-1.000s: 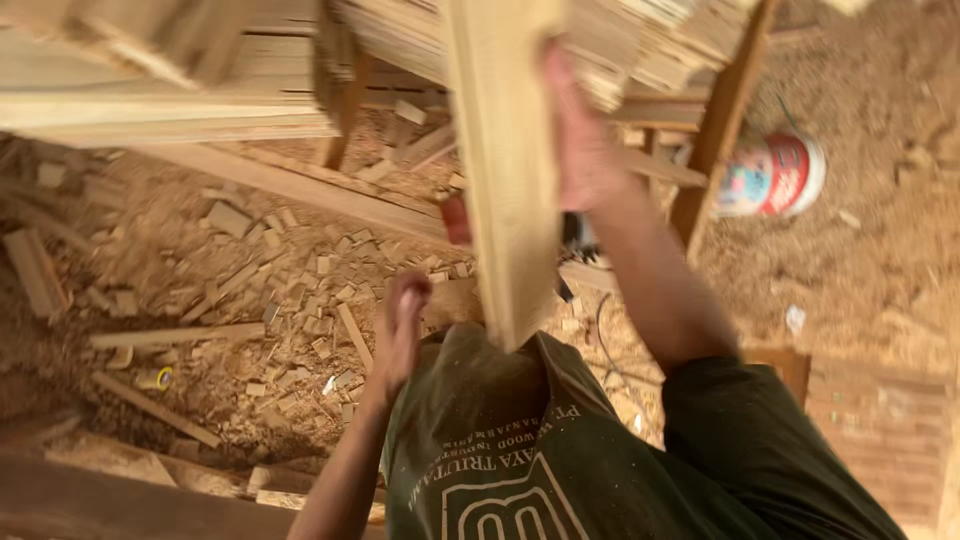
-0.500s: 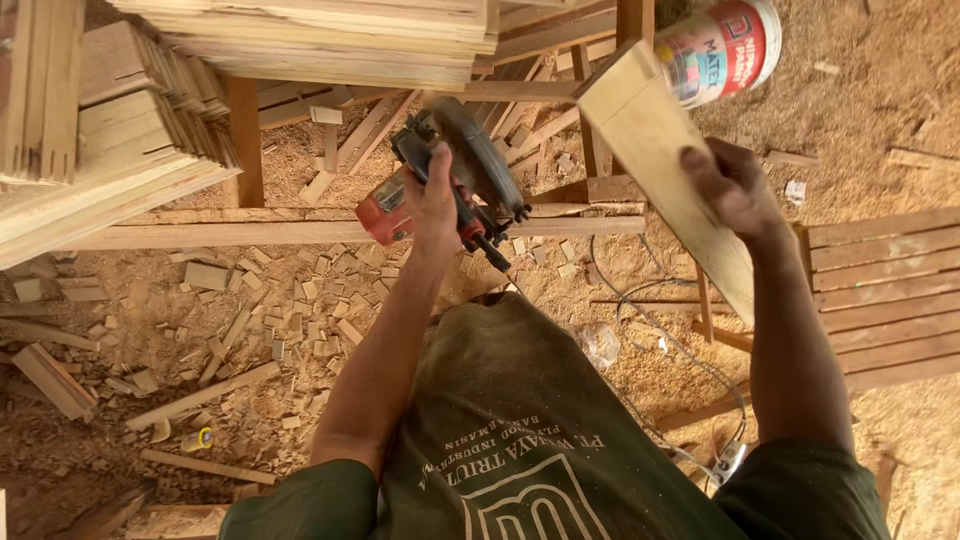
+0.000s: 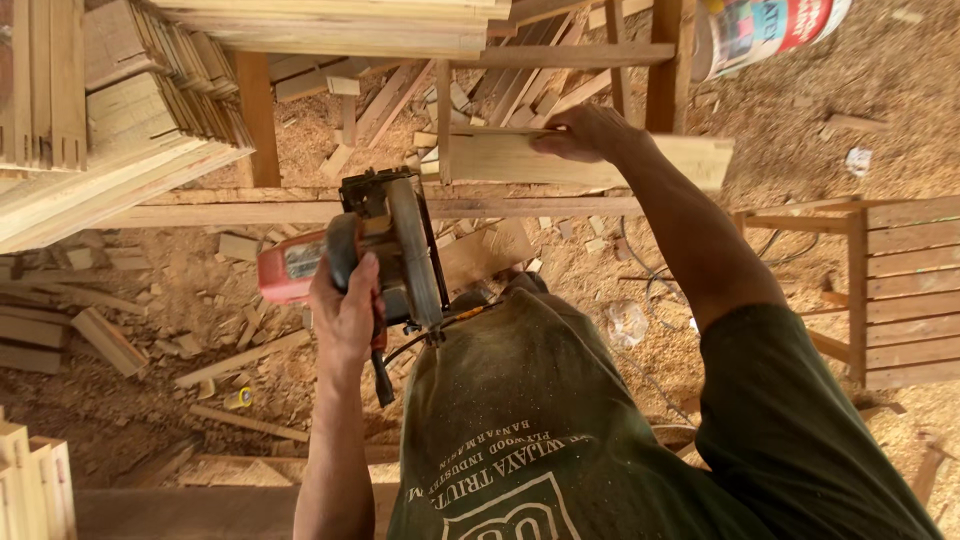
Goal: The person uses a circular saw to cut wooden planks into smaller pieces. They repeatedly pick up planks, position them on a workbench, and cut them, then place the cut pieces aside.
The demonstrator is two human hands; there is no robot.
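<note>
the left hand (image 3: 345, 310) is clenched around the handle of a red circular saw (image 3: 375, 255), held just short of the wooden rail (image 3: 300, 212). the right hand (image 3: 580, 132) grips the top edge of a pale board (image 3: 590, 160) lying flat beyond the rail. judging by this, the step is lining up a cut; next the saw needs setting squarely on the board while the right hand keeps it steady.
</note>
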